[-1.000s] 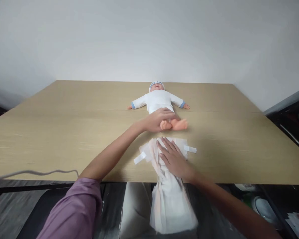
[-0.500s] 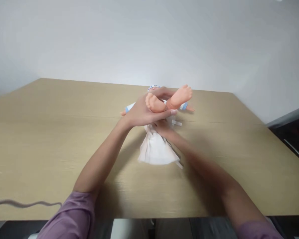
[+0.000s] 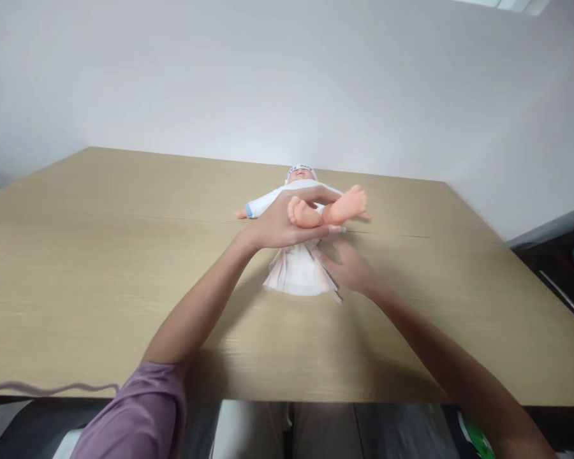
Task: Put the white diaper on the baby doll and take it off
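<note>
A doll (image 3: 294,193) in a white shirt and a white cap lies on its back at the far middle of a wooden table (image 3: 100,255), head toward the far edge, arms spread to left and right. The left hand (image 3: 277,227) is closed around the doll's 2 bare legs near the ankles and holds them up off the table, so the feet (image 3: 347,205) point toward the near side and to the right. Under the raised legs a white diaper (image 3: 296,277) lies on the table, its far end tucked beneath the doll's bottom, its near end spread toward the person. The right hand (image 3: 350,269) rests just right of the diaper, fingers stretched out loosely and touching its right edge; the hand is blurred. A purple sleeve (image 3: 138,414) covers the left upper arm. A thin pale cable (image 3: 52,387) lies along the near left edge of the table
</note>
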`<state>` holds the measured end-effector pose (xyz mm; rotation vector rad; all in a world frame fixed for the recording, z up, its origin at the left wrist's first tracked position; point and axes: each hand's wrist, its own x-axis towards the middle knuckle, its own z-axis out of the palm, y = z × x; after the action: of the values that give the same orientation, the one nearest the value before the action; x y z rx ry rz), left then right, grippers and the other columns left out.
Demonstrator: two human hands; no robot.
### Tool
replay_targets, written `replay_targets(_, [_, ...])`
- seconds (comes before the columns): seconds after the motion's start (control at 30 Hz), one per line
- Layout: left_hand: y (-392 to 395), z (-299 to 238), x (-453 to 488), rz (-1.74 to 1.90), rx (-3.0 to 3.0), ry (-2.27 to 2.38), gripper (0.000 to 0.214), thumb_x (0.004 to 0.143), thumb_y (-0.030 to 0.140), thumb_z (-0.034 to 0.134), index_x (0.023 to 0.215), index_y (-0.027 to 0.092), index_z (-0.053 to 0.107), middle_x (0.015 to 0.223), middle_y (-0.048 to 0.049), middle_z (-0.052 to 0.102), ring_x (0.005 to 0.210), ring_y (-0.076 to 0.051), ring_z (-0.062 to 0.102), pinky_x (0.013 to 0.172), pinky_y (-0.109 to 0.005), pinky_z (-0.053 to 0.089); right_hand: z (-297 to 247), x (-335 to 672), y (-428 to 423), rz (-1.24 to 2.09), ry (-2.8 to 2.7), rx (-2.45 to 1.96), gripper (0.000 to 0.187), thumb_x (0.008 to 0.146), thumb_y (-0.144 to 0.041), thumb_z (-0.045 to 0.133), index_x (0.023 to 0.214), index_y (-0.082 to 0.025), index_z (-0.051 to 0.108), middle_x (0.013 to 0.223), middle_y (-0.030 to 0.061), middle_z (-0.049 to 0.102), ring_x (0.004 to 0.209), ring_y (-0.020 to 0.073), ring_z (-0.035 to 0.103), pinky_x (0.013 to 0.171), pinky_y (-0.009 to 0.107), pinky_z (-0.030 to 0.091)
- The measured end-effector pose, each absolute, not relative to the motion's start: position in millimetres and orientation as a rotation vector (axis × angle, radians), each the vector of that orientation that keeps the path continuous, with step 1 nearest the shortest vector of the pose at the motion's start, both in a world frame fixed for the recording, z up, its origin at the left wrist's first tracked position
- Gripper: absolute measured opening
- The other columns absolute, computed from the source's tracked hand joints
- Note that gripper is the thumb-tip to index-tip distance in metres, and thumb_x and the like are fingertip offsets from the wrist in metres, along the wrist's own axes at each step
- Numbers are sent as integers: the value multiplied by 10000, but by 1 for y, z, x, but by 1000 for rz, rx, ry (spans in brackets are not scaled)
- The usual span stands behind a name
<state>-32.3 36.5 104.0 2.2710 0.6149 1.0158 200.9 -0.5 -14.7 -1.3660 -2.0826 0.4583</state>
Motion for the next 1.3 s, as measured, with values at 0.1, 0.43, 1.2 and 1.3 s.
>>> replay_targets(0.1, [27, 90, -29, 946, 2264, 635, 493, 887, 530, 879, 1275, 237, 795, 1260, -81, 821, 1186, -290, 761, 1086, -437, 593, -2, 203, -30, 404, -1854, -1408, 696, 1031, -557, 696, 1623, -259, 486, 1604, 161, 619, 1473, 425, 599, 1193, 635, 539])
replay_targets(0.43, [-3, 45, -88, 854, 2476, 674, 454, 955, 485, 797, 1335, 245, 742, 1408, -124, 749, 1308, -290, 685, 1203, -518, 511, 1, 215, -38, 297, -2002, -1017, 485, 1028, -287, 586, 1507, -257, 655, 1520, 108, 682, 1418, 294, 643, 1224, 469, 527])
replay_targets(1.2, [-3, -32, -148, 470, 2801, 705, 744, 932, -3, 569, 1570, 379, 598, 1717, -16, 548, 1552, -347, 507, 1228, -627, 513, -58, 270, -21, 109, -2597, -906, 361, 1091, -193, 514, 1292, -338, 777, 1578, -22, 684, 1509, 269, 586, 1241, 527, 502])
replay_targets(1.3, [-5, -30, -148, 451, 2766, 727, 719, 980, 14, 544, 1589, 394, 583, 1723, -10, 540, 1567, -337, 488, 1231, -626, 508, -57, 269, -24, 140, -2589, -908, 394, 1098, -167, 512, 1327, -356, 772, 1578, -26, 683, 1512, 263, 589, 1228, 529, 524])
